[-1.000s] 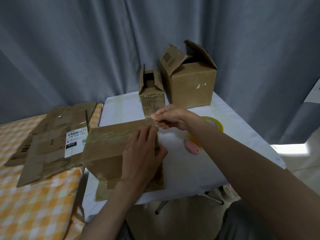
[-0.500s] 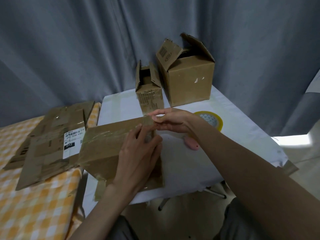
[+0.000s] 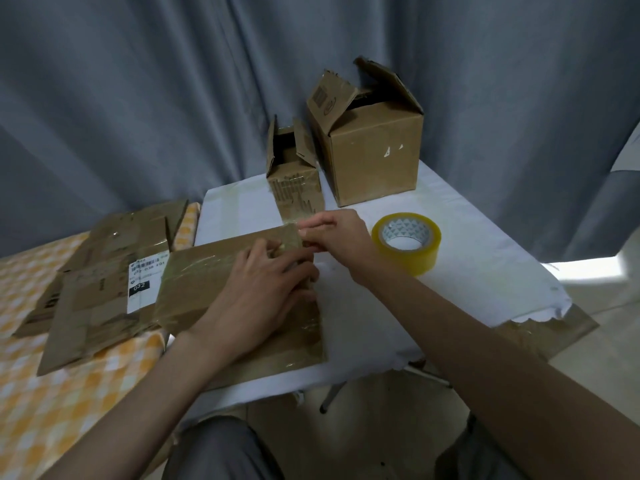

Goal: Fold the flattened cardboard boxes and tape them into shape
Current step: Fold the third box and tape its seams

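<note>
The left hand (image 3: 263, 289) lies across the near right part of the cardboard box (image 3: 214, 289), fingers spread fairly flat and pressing it down onto the desk (image 3: 381, 323). The right hand (image 3: 332, 237) pinches something small at the box's far right corner, apparently the end of a clear tape strip; the strip itself is too faint to make out. The box sits on the desk's left edge, glossy with tape along its top.

To do this step well, the pressing hand should keep the box from sliding while the pinching hand pulls the strip taut and lays it straight over the edge, then rubs it down to avoid wrinkles and bubbles.

The tape roll (image 3: 407, 242) stands just beyond the right wrist. Two folded boxes, small (image 3: 294, 181) and large (image 3: 374, 147), stand at the desk's far side, and flattened boxes (image 3: 100, 271) wait on the checkered surface to the left.
</note>
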A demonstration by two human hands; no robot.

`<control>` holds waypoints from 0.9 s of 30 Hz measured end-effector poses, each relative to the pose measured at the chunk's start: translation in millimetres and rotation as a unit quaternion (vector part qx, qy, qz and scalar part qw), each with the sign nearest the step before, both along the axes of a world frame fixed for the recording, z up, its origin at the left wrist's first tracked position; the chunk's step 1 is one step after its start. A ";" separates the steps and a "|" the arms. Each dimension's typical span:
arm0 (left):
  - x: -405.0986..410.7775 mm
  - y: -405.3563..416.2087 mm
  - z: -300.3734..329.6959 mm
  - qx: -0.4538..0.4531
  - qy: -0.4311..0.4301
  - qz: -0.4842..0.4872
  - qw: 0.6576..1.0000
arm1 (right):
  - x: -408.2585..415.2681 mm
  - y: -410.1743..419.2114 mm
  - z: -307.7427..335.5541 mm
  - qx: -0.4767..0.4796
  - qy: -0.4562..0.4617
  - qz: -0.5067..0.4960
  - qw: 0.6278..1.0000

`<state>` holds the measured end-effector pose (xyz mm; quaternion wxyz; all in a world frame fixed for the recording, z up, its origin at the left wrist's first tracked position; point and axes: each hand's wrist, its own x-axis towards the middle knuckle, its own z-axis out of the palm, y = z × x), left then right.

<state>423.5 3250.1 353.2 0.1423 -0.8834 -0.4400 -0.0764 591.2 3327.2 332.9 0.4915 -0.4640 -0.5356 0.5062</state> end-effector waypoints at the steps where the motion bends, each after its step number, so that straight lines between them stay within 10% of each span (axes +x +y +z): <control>1: -0.8 -0.8 -1.4 0.002 -0.008 -0.002 1.000 | 1.2 -4.9 -2.8 0.015 -0.010 0.005 1.000; 8: -6.6 -4.1 -7.2 -0.045 -0.200 0.023 0.979 | 15.1 -31.7 -12.7 0.065 -0.170 0.143 0.973; 20: -6.8 -2.5 -9.1 -0.033 -0.202 0.041 0.978 | 37.3 -47.3 11.2 -0.009 -0.194 0.310 0.931; 27: -12.2 28.3 22.2 -0.095 -0.271 0.019 0.958 | 22.1 -54.2 9.7 0.005 -0.093 0.097 0.991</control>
